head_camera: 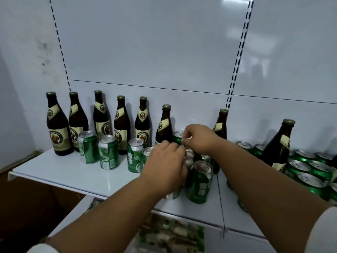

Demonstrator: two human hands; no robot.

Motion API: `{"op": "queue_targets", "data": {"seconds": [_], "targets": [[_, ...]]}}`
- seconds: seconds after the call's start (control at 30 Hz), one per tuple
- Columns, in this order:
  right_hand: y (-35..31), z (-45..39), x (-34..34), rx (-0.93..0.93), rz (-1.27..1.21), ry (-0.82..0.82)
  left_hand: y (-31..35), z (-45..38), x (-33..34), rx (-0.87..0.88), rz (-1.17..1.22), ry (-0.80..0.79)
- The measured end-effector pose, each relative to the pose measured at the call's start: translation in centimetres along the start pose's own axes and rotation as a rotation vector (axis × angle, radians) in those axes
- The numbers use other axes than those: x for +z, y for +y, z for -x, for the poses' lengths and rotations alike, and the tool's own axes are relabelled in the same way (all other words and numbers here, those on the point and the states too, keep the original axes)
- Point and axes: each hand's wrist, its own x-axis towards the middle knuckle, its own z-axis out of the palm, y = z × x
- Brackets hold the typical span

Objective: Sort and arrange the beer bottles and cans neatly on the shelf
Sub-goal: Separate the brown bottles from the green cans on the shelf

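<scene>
- The left hand (pixel 165 165) lay over a tight cluster of green aluminium beer cans (pixel 200 181) at mid-shelf, its fingers curled down over can tops that it hid; which can it held, I could not tell.
- The right hand (pixel 197 138) hovered just beyond the left fingertips, its fingers (pixel 186 133) bent and pinching at the rim of a green can (pixel 177 136) that stood behind the cluster.
- The white metal shelf (pixel 60 170) carried everything; a row of brown glass bottles with cream labels (pixel 58 125) stood along the back panel, beyond both sets of fingers.
- Risk: the cans under the left fingers stood touching one another, so dragging one out sideways could likely topple a neighbour, which might roll toward the front edge.
- Risk: the can nearest the wrists (pixel 199 183) appeared tilted, and a brush from the right forearm could tip it.
- Risk: a brown bottle (pixel 165 125) stood just beside the right fingertips; a backward lift could knock it against the panel.
- Count: eight brown bottles showed, six left of the right fingers and two to their right.
- Count: four cans stood apart to the left of the left fingers (pixel 107 152); the cluster under the hands and the packed group at far right (pixel 308 172) were too hidden to count.
</scene>
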Motion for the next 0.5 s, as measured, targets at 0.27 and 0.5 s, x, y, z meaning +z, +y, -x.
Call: {"op": "queue_targets", "data": {"seconds": [0.27, 0.5], "targets": [[-5.3, -4.7, 1.7, 0.212, -0.294, 0.178, -11.2, -3.1, -1.1, -0.237, 0.23, -0.022], [-7.1, -7.8, 3.1, 0.271, -0.244, 0.215, -15.5, -5.8, -0.5, -0.246, 0.423, -0.186]]}}
